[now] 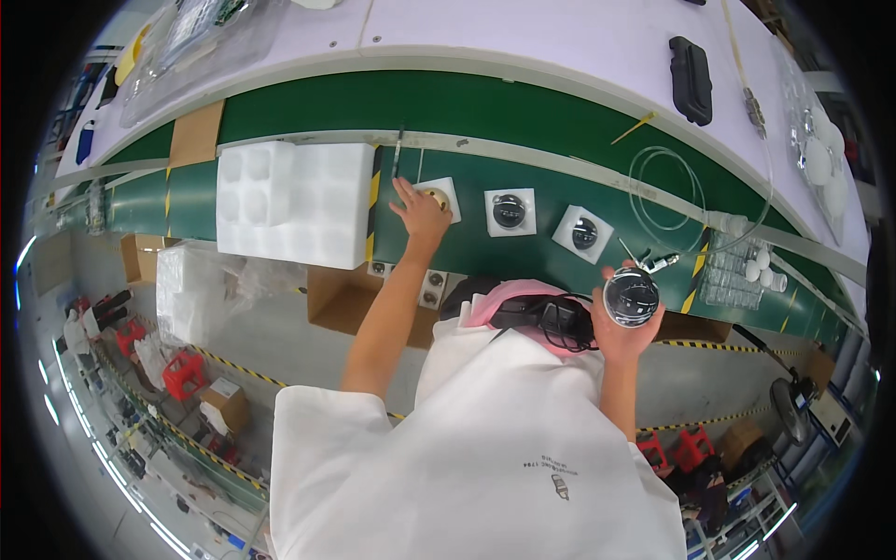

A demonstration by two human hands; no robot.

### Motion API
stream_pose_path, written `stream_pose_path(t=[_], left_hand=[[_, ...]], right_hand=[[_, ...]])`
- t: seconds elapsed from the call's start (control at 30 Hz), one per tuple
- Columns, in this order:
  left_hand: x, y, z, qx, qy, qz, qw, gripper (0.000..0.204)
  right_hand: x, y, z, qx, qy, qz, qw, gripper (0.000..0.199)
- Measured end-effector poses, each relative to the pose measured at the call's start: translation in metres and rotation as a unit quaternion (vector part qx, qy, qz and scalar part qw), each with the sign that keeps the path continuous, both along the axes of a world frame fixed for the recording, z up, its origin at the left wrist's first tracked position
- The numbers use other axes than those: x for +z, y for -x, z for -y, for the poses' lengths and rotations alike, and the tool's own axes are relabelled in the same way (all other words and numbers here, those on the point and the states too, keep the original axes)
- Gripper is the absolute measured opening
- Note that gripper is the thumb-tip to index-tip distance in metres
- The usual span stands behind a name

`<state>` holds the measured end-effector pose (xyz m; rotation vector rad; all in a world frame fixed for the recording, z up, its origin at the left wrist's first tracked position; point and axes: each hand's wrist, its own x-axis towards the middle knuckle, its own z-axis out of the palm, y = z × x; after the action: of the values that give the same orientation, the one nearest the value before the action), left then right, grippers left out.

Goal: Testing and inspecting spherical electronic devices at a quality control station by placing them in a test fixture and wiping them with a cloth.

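- Right hand (621, 342): fingers curled round a black dome unit with a clear cover (632, 299), held up past the near edge of the green worktop (476, 254), just beside a silver metal fitting (664, 263).
- Left hand (425, 220): fingers partly spread, tips at the lower end of a slim dark tool (399, 157); from here can't tell whether they touch or pinch it.
- Under that wrist side: white foam pad (453, 203) bearing a gold-brown disc (436, 198), partly hidden by the hand.
- Progress, my judgement: midway. One dome in hand; two more sit out, the middle dome (509, 211) and the right-hand dome (585, 233), each on its own white pad. Gold-brown disc has no dome over it that I can see. Can't tell if any unit is finished.
- Left on the worktop: big white foam block (327, 210), round hollows in part of it.
- Right: clear plastic tray (726, 285), white round pieces (758, 271) by it; coiled clear hose (693, 191) near.
- Beyond: white bench (560, 26) with a black case (691, 82).
- Below: open cardboard box (338, 303).
- Room: grey floor, striped tape, red stools (185, 373), more workstations behind, blurred.
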<state>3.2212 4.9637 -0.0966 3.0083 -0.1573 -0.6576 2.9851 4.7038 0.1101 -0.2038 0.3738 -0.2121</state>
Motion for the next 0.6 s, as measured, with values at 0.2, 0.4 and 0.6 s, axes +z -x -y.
stream_pose_path(t=[0.2,0.4,0.6], left_hand=[[-0.011,-0.010,0.005,0.016,-0.014,-0.029,0.999,0.078],[-0.010,-0.014,0.009,-0.017,-0.065,-0.047,0.997,0.078],[-0.006,-0.011,0.002,-0.051,-0.034,0.009,0.998,0.076]], right_hand=[[0.001,0.007,0.007,0.004,-0.004,0.017,1.000,0.066],[-0.005,0.011,0.010,-0.024,-0.018,0.031,0.999,0.067],[-0.006,0.021,0.008,-0.036,-0.052,0.054,0.997,0.068]])
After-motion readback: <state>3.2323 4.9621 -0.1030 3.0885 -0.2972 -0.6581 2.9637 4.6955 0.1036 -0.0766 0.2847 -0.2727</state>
